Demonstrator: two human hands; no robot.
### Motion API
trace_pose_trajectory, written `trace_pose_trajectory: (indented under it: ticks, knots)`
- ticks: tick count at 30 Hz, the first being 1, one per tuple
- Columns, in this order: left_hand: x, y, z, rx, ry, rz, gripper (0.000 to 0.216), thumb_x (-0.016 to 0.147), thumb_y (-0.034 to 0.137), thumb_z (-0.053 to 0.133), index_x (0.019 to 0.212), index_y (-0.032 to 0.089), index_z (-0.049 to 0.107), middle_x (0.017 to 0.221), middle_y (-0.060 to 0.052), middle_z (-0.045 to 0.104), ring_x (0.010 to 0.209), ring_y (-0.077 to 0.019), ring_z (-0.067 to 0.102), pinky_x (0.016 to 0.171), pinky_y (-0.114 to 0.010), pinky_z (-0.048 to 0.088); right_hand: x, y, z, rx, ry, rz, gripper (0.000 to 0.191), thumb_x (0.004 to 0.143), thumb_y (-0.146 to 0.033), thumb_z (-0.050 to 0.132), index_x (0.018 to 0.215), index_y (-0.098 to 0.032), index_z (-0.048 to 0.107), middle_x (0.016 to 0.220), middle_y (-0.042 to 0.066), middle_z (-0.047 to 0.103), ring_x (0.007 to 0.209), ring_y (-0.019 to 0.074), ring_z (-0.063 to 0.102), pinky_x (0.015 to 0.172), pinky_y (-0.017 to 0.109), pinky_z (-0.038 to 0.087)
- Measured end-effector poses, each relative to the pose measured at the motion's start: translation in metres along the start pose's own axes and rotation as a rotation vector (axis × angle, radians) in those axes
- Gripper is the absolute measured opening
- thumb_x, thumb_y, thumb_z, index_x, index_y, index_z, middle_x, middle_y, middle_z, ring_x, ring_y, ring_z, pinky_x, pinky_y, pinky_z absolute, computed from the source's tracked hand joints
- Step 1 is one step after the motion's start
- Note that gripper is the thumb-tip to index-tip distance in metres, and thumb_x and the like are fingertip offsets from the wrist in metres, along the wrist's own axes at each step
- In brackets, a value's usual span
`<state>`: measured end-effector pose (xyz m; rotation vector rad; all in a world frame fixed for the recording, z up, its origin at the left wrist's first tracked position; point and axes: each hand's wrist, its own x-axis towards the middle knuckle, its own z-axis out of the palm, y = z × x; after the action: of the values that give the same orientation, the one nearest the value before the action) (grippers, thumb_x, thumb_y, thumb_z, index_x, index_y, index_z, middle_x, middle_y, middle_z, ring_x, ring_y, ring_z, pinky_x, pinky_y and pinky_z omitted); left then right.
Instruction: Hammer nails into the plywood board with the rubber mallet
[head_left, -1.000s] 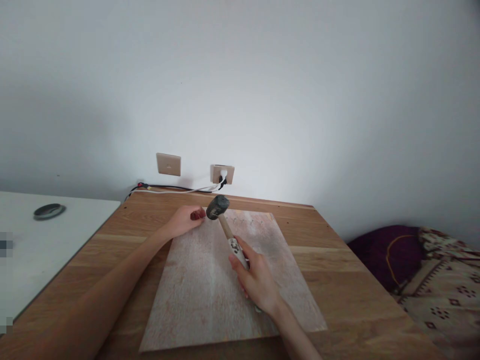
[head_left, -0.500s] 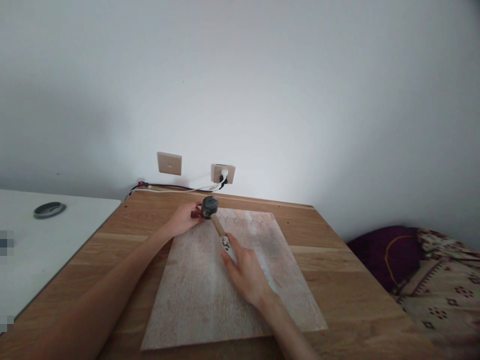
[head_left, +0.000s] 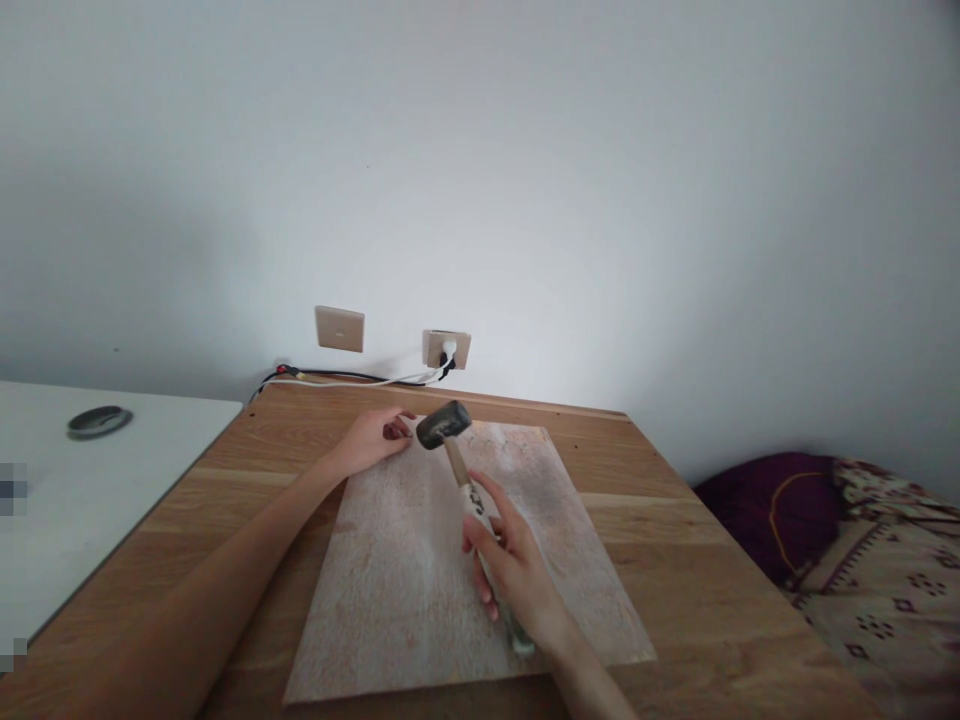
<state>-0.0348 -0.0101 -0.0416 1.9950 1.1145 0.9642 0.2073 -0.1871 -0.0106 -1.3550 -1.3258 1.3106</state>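
My right hand (head_left: 511, 568) grips the wooden handle of a hammer (head_left: 455, 459), whose dark head is raised over the far end of a pale plywood board (head_left: 420, 590). The board lies flat on a wooden table (head_left: 675, 560). My left hand (head_left: 371, 438) rests at the board's far left corner, fingers pinched around something small and dark red just left of the hammer head. What that small thing is cannot be made out.
A white table (head_left: 90, 500) with a round grey dish (head_left: 98, 421) stands to the left. Wall sockets (head_left: 445, 348) with a plugged cable (head_left: 337, 377) lie behind the table. A purple cushion (head_left: 765, 505) and a patterned cloth (head_left: 885, 580) are at the right.
The hammer head came down next to my left fingers half a second ago and has now lifted again, back toward me and to the right. My left hand stayed in place.
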Motion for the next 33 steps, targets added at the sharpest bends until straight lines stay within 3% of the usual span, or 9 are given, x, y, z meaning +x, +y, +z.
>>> trace_pose_trajectory:
  ticks: [5,9,13,20,23,26,29,31,33]
  knots:
    - [0.000,0.000,0.001,0.064,0.022,0.006,0.037,0.076,0.033,0.070,0.110,0.020,0.071,0.090,-0.004,0.078,0.077,-0.0191,0.069,0.077,-0.032,0.054,-0.036,0.020,-0.006,0.205,0.155,0.032,0.067,0.089,-0.068,0.061,0.140,-0.025,0.054,0.073,-0.007,0.058,0.032,0.0052,0.046,0.025,0.016,0.037]
    - [0.000,0.001,0.000,0.076,0.026,0.013,0.037,0.075,0.034,0.069,0.110,0.020,0.072,0.089,-0.004,0.078,0.077,-0.0185,0.068,0.076,-0.031,0.054,-0.047,0.040,-0.008,0.275,0.311,0.085,0.066,0.084,-0.077,0.062,0.124,-0.025,0.057,0.070,-0.008,0.056,0.031,0.0056,0.043,0.026,0.017,0.038]
    - [-0.001,0.002,0.000,0.089,0.032,0.020,0.036,0.075,0.035,0.070,0.107,0.021,0.073,0.085,-0.003,0.077,0.074,-0.0184,0.067,0.076,-0.031,0.053,-0.045,0.048,-0.013,0.251,0.312,0.095,0.061,0.086,-0.080,0.057,0.115,-0.026,0.053,0.062,-0.009,0.052,0.034,0.0108,0.049,0.031,0.021,0.041]
    - [0.002,0.002,-0.004,0.102,0.011,0.001,0.040,0.077,0.043,0.069,0.109,0.020,0.073,0.092,-0.005,0.077,0.078,-0.0199,0.067,0.077,-0.032,0.054,-0.037,0.022,-0.023,-0.389,0.198,-0.075,0.039,0.100,-0.056,0.048,0.106,-0.022,0.066,0.055,-0.005,0.048,0.053,0.0176,0.056,0.051,0.026,0.041]
    - [0.004,-0.001,-0.020,0.184,0.042,-0.009,0.044,0.077,0.049,0.069,0.109,0.020,0.074,0.101,-0.008,0.077,0.088,-0.0237,0.069,0.082,-0.035,0.055,-0.036,0.015,-0.019,-0.589,0.155,-0.091,0.034,0.103,-0.048,0.047,0.112,-0.022,0.068,0.060,0.000,0.060,0.061,0.0230,0.063,0.059,0.030,0.044]
    - [0.002,-0.005,-0.044,0.282,0.025,-0.024,0.051,0.071,0.058,0.076,0.105,0.020,0.077,0.111,-0.011,0.075,0.095,-0.0280,0.068,0.084,-0.036,0.055,-0.042,0.020,-0.017,-0.686,0.150,-0.147,0.037,0.104,-0.041,0.048,0.131,-0.021,0.064,0.071,0.004,0.070,0.069,0.0265,0.070,0.064,0.034,0.049]
    - [-0.001,-0.008,-0.067,0.254,-0.072,-0.098,0.057,0.065,0.059,0.082,0.105,0.019,0.077,0.110,-0.010,0.075,0.091,-0.0276,0.069,0.079,-0.032,0.057,-0.058,0.036,-0.027,-0.736,0.198,-0.335,0.040,0.108,-0.032,0.043,0.145,-0.021,0.054,0.093,0.009,0.076,0.082,0.0251,0.074,0.073,0.035,0.056]
    - [-0.005,-0.007,-0.076,0.146,-0.203,-0.147,0.060,0.066,0.058,0.082,0.112,0.020,0.075,0.107,-0.008,0.076,0.092,-0.0275,0.071,0.078,-0.032,0.058,-0.069,0.053,-0.044,-0.856,0.312,-0.540,0.039,0.108,-0.028,0.042,0.145,-0.024,0.053,0.112,0.011,0.075,0.103,0.0266,0.073,0.087,0.039,0.057]
    - [-0.007,-0.005,-0.081,0.052,-0.344,-0.186,0.065,0.068,0.056,0.082,0.123,0.023,0.071,0.104,-0.006,0.077,0.094,-0.0286,0.072,0.079,-0.034,0.059,-0.078,0.070,-0.067,-1.068,0.406,-0.651,0.049,0.106,-0.030,0.049,0.154,-0.024,0.045,0.132,0.013,0.071,0.125,0.0325,0.065,0.098,0.047,0.053]
